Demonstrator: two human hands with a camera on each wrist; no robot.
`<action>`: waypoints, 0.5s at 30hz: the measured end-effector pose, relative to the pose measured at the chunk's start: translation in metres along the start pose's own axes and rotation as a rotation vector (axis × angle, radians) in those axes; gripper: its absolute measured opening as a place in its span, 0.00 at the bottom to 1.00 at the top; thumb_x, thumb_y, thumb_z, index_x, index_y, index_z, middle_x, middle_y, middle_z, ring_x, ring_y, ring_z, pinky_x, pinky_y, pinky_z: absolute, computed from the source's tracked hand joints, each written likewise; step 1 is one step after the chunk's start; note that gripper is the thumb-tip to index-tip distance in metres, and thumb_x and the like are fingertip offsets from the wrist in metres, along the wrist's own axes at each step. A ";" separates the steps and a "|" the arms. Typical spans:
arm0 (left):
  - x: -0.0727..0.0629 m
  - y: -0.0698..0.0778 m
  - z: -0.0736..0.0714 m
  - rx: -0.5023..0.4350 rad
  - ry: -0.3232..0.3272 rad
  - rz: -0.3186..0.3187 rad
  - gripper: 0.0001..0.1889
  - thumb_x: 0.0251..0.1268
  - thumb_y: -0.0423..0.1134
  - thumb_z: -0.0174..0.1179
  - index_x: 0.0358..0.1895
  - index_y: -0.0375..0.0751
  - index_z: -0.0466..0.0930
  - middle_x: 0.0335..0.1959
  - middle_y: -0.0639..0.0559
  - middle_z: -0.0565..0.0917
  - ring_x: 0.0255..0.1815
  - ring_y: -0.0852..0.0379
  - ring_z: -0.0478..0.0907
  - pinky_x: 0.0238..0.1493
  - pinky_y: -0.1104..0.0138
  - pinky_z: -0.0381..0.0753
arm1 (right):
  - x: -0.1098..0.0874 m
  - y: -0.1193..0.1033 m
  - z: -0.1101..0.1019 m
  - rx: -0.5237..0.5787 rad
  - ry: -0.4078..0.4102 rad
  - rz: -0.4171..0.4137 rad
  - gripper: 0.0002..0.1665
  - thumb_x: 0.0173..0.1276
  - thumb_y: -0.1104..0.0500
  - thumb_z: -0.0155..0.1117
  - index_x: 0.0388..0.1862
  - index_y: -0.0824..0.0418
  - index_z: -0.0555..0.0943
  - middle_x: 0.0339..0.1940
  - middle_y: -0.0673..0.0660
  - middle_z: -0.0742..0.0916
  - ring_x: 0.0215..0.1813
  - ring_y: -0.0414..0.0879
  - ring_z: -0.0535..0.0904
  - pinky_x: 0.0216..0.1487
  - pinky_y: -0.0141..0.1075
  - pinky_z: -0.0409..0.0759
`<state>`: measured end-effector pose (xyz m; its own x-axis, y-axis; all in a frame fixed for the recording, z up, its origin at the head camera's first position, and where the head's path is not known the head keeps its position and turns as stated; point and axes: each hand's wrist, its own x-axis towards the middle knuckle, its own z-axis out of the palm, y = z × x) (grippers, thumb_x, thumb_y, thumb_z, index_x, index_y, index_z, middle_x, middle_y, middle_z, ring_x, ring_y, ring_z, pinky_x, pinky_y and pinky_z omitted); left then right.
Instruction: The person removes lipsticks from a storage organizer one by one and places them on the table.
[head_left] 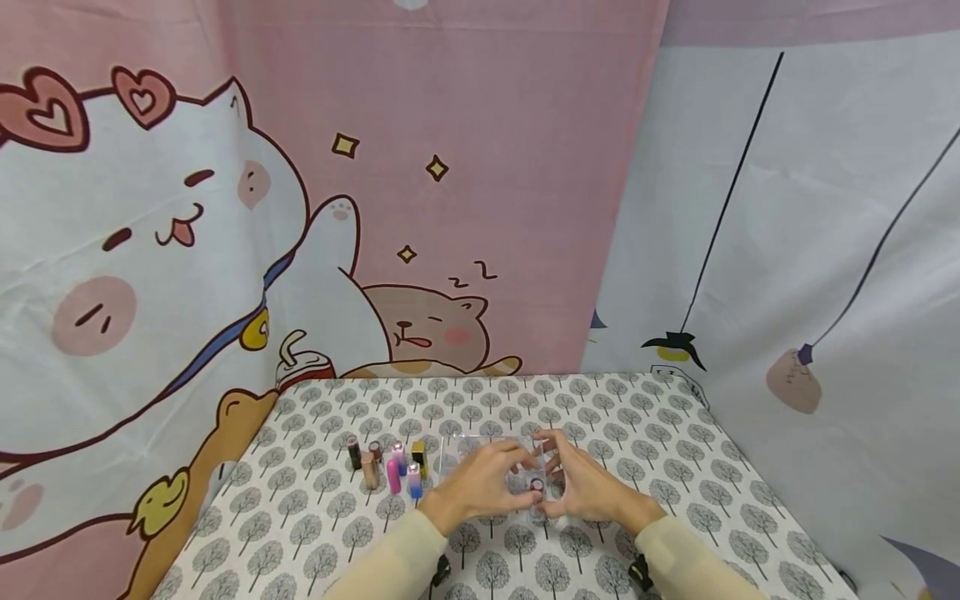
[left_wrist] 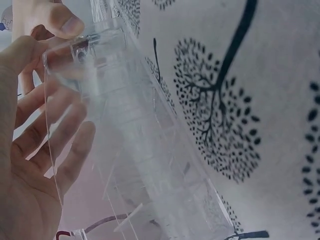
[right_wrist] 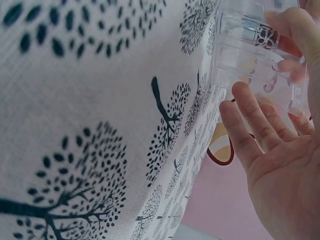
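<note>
A clear compartment organizer (head_left: 450,454) stands on the table with both hands at its right end. In its front right compartment is a lipstick (head_left: 537,485) with a dark reddish top; the right wrist view shows a black ornate pattern on its tube. My left hand (head_left: 491,479) arches over the organizer, thumb tip beside the lipstick, other fingers spread loosely behind the clear wall in the left wrist view. My right hand (head_left: 588,483) is around the right end, thumb at the front corner. Its other fingers (right_wrist: 250,120) are loosely bent, fingertips right at the organizer's edge.
Left of the organizer stand several lip products, among them a pink tube (head_left: 393,477), a blue-and-pink one (head_left: 414,481), a black-and-gold one (head_left: 419,458) and a tan one (head_left: 369,471). A tree-print cloth (head_left: 315,533) covers the table, and printed curtains (head_left: 480,167) hang behind it.
</note>
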<state>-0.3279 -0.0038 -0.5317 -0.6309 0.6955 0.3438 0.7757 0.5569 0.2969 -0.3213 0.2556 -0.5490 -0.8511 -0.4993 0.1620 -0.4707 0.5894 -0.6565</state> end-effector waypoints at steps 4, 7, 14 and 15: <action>0.000 0.001 0.001 0.018 -0.012 0.008 0.17 0.77 0.56 0.78 0.60 0.55 0.93 0.63 0.58 0.94 0.62 0.62 0.91 0.66 0.71 0.93 | -0.001 0.000 0.000 0.005 -0.003 0.006 0.71 0.58 0.51 0.97 0.91 0.54 0.60 0.76 0.57 0.85 0.64 0.44 0.90 0.68 0.45 0.96; 0.000 0.002 0.002 0.025 -0.026 0.001 0.15 0.79 0.57 0.77 0.58 0.57 0.95 0.63 0.58 0.94 0.63 0.62 0.90 0.67 0.69 0.93 | -0.001 -0.001 0.000 0.005 -0.005 0.008 0.72 0.58 0.52 0.97 0.91 0.57 0.59 0.75 0.57 0.86 0.65 0.46 0.90 0.68 0.46 0.96; 0.000 0.005 0.000 0.008 -0.030 -0.006 0.12 0.81 0.57 0.75 0.55 0.58 0.95 0.55 0.61 0.93 0.55 0.62 0.90 0.59 0.74 0.91 | -0.001 -0.002 0.000 0.008 -0.007 0.004 0.72 0.58 0.52 0.96 0.92 0.58 0.59 0.74 0.56 0.86 0.64 0.47 0.90 0.67 0.45 0.97; 0.000 0.006 0.000 0.003 -0.031 -0.007 0.12 0.82 0.57 0.74 0.55 0.58 0.94 0.54 0.61 0.93 0.53 0.62 0.90 0.57 0.76 0.90 | -0.001 -0.002 0.000 0.008 -0.005 0.002 0.72 0.58 0.52 0.97 0.92 0.59 0.59 0.74 0.56 0.86 0.64 0.47 0.91 0.67 0.45 0.97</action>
<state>-0.3232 -0.0010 -0.5300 -0.6353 0.7054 0.3143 0.7716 0.5630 0.2962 -0.3194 0.2548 -0.5475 -0.8510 -0.5014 0.1563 -0.4666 0.5853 -0.6630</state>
